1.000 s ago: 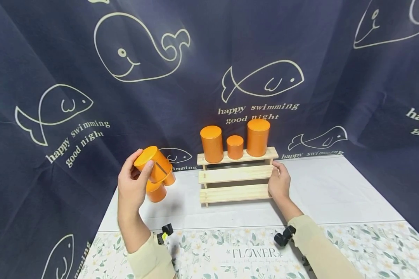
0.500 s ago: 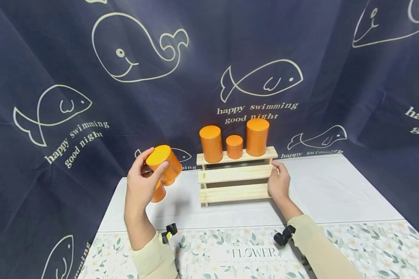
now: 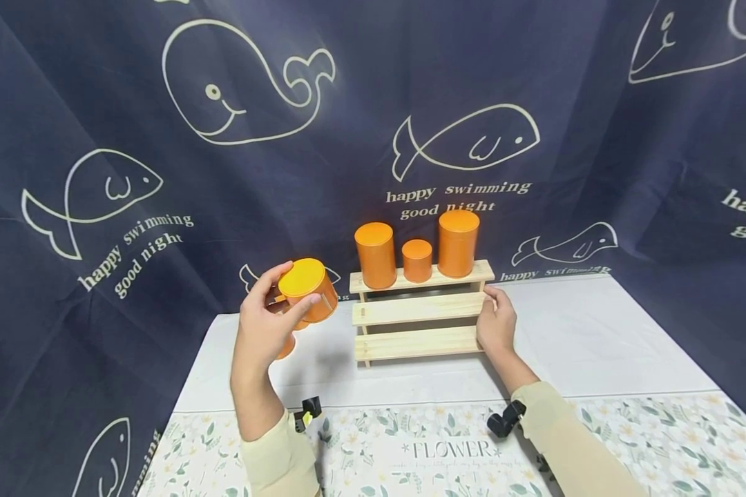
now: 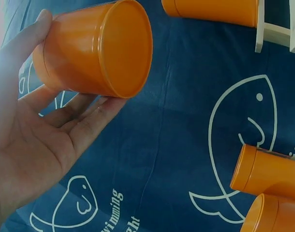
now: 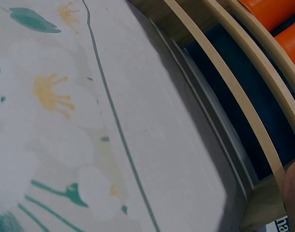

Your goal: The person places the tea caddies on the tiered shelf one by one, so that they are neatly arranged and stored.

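In the head view my left hand (image 3: 262, 338) holds an orange lidded canister (image 3: 316, 293) in the air, left of a three-step wooden rack (image 3: 419, 309). Seen from the left wrist, thumb and fingers lie around that canister's side (image 4: 84, 50), and one round end faces away from the palm. My right hand (image 3: 497, 324) grips the rack's right end. On the top step stand a tall canister (image 3: 376, 257), a small canister (image 3: 417, 261) and another tall canister (image 3: 458, 245), all orange. The lower two steps bear nothing.
Behind my left hand, a smaller orange canister (image 3: 286, 346) stands mostly hidden on the white table (image 3: 597, 338); the left wrist view shows two canisters there. A floral cloth (image 3: 435, 421) covers the near part. Dark fish-print curtain (image 3: 360, 90) hangs close behind the rack.
My left hand has carried the canister rightward, closer to the rack, and tipped it more upright. The right hand and the rack have stayed in place.
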The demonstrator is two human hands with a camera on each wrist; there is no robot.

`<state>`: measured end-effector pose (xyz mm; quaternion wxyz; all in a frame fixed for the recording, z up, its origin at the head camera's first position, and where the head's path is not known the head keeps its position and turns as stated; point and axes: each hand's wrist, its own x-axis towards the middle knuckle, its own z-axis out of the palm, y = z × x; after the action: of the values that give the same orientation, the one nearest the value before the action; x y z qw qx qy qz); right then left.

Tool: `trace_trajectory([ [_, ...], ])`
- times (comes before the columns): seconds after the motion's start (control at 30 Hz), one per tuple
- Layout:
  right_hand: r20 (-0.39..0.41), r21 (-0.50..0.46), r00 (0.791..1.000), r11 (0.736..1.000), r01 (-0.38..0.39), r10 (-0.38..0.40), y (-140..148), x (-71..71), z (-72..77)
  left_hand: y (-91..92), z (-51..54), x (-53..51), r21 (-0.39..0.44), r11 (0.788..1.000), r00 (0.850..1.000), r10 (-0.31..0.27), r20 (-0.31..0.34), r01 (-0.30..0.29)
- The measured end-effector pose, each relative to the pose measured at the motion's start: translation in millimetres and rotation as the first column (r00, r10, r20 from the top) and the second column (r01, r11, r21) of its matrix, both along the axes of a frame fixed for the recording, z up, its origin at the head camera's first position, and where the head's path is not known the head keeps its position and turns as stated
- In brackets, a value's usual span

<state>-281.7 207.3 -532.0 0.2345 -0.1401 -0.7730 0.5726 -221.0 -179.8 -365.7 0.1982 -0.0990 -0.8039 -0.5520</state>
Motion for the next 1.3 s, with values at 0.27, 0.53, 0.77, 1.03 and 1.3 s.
trace_trajectory([
  [0.27,0.007,0.009,1.000,1.000,0.010,-0.010,0.0,-0.5,0.1,6.5,-2.8,-4.5,0.041,0.995,0.995,-0.092,-0.033,0.093],
  [0.53,0.012,0.001,1.000,1.000,0.009,-0.009,-0.1,0.6,0.8,14.2,-4.7,-8.1,0.007,0.994,0.993,-0.110,-0.038,0.111],
  [0.77,0.005,0.009,1.000,1.000,0.002,-0.002,0.0,1.1,1.3,21.9,-6.2,-10.8,0.000,0.991,0.990,-0.134,-0.044,0.134],
  [1.03,0.002,0.007,1.000,1.000,-0.001,0.001,0.5,0.4,1.5,30.3,-11.1,-18.3,-0.023,0.983,0.982,-0.183,-0.052,0.182],
  [1.3,-0.002,0.006,1.000,1.000,-0.003,0.003,0.6,0.7,1.8,39.1,-17.5,-23.6,-0.067,0.978,0.980,-0.199,-0.016,0.198],
])
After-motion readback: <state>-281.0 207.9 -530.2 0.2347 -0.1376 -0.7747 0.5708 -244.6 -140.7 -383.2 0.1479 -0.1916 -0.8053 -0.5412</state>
